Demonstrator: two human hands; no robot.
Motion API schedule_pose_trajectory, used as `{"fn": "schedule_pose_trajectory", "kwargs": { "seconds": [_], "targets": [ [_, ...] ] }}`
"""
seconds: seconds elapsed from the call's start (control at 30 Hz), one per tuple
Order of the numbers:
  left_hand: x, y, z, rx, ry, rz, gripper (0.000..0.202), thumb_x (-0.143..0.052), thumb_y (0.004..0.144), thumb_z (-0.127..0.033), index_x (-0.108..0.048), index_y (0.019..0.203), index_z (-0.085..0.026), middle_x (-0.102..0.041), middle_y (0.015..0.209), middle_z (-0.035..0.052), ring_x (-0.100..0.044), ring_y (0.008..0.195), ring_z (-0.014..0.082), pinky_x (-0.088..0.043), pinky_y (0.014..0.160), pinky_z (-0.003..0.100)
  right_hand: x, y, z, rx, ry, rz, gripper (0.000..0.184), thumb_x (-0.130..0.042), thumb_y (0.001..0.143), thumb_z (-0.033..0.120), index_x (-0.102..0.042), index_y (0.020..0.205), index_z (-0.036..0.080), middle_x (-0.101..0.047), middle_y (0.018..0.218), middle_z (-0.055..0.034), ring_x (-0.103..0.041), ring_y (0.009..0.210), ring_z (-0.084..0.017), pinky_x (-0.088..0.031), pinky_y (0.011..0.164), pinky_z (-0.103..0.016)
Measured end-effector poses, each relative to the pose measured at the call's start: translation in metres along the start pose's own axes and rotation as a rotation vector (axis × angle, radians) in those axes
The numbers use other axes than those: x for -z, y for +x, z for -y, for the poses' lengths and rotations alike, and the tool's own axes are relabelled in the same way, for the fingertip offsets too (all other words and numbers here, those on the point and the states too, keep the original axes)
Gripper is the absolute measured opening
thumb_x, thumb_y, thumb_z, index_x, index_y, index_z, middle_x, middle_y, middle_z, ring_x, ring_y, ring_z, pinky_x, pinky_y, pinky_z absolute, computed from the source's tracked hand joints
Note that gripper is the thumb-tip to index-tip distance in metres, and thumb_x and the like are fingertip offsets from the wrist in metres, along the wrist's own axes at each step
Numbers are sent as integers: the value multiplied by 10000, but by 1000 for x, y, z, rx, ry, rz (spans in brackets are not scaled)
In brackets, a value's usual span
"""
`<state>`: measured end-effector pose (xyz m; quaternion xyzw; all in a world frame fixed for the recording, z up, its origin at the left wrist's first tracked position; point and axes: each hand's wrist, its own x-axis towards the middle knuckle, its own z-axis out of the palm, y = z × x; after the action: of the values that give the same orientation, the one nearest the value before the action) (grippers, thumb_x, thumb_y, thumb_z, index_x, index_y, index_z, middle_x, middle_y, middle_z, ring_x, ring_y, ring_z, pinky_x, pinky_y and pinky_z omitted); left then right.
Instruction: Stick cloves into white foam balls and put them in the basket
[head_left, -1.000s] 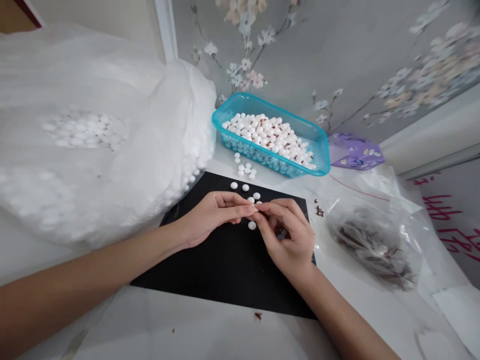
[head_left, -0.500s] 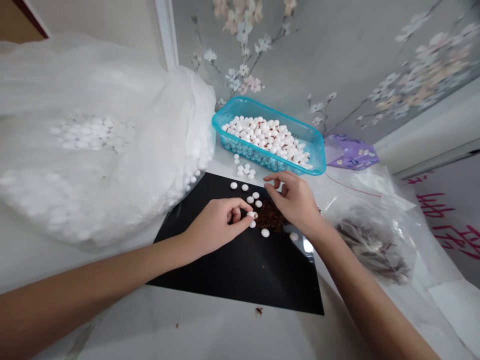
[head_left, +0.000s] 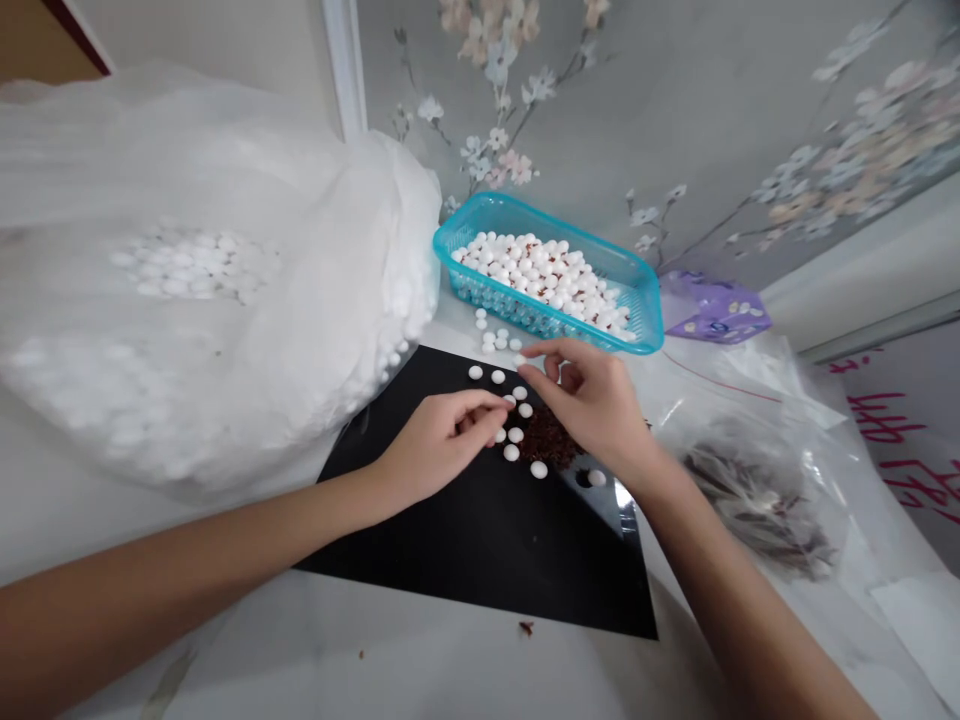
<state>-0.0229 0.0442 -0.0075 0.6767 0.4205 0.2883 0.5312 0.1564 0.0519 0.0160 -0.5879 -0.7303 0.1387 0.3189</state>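
My right hand (head_left: 589,395) is above the far edge of a black sheet (head_left: 465,540), with a small white ball (head_left: 519,361) pinched between thumb and forefinger. Lower and to the left, my left hand (head_left: 442,440) has its thumb and fingers pressed together; whatever may be between them is hidden. Several loose white balls (head_left: 538,469) lie on the sheet around the left fingertips. A heap of dark red-brown flakes (head_left: 551,440) spreads on the sheet below my right hand, partly covered by it.
Behind the sheet stands a blue plastic basket (head_left: 649,325) of white balls with reddish bits. A large translucent bag (head_left: 300,370) full of white balls fills the left. On the right are a clear bag (head_left: 757,500) of dark material and a purple packet (head_left: 716,305).
My left hand has let go of a white ball, which lies on the sheet, and its fingers have moved slightly up. My right fingertips have closed, and a white ball shows between them.
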Motion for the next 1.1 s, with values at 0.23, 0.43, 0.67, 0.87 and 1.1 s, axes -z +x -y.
{"fn": "schedule_pose_trajectory", "kwargs": {
  "seconds": [0.23, 0.43, 0.67, 0.87, 1.1],
  "targets": [
    [2, 4, 0, 3, -270, 3, 283, -576, 823, -398, -654, 954, -159, -654, 801, 13, -524, 602, 77, -422, 548, 184, 7, -29, 15, 92, 58, 112, 142, -569, 842, 227, -665, 941, 192, -436, 616, 47, -392, 489, -67, -333, 487, -205],
    [2, 6, 2, 24, -286, -92, 236, -663, 763, -336, -630, 887, -138, -650, 809, 14, -562, 651, 87, -439, 585, 192, 26, -31, 7, 76, -44, 284, 131, -578, 818, 206, -641, 933, 203, -545, 795, 9, -438, 515, -62, -377, 533, -211],
    [2, 7, 1, 32, -277, -93, 217, -686, 737, -299, -620, 858, -131, -632, 751, -1, -533, 603, 73, -423, 592, 203, 33, -32, 4, -17, -174, 565, 95, -563, 811, 203, -654, 796, 228, -586, 803, 15, -519, 625, -94, -372, 568, -226],
    [2, 7, 2, 17, -264, -88, 218, -686, 738, -302, -621, 863, -135, -632, 774, 1, -538, 614, 76, -425, 598, 208, 26, -31, 6, -70, -179, 556, 115, -543, 809, 194, -642, 754, 213, -580, 763, 13, -517, 627, -105, -365, 565, -234],
    [2, 6, 4, 18, -269, -78, 207, -685, 745, -296, -618, 858, -136, -621, 747, -11, -532, 608, 67, -421, 594, 199, 25, -36, 6, -72, -248, 570, 146, -449, 858, 184, -565, 774, 212, -567, 818, 8, -529, 629, -115, -372, 584, -257]
  ]
}}
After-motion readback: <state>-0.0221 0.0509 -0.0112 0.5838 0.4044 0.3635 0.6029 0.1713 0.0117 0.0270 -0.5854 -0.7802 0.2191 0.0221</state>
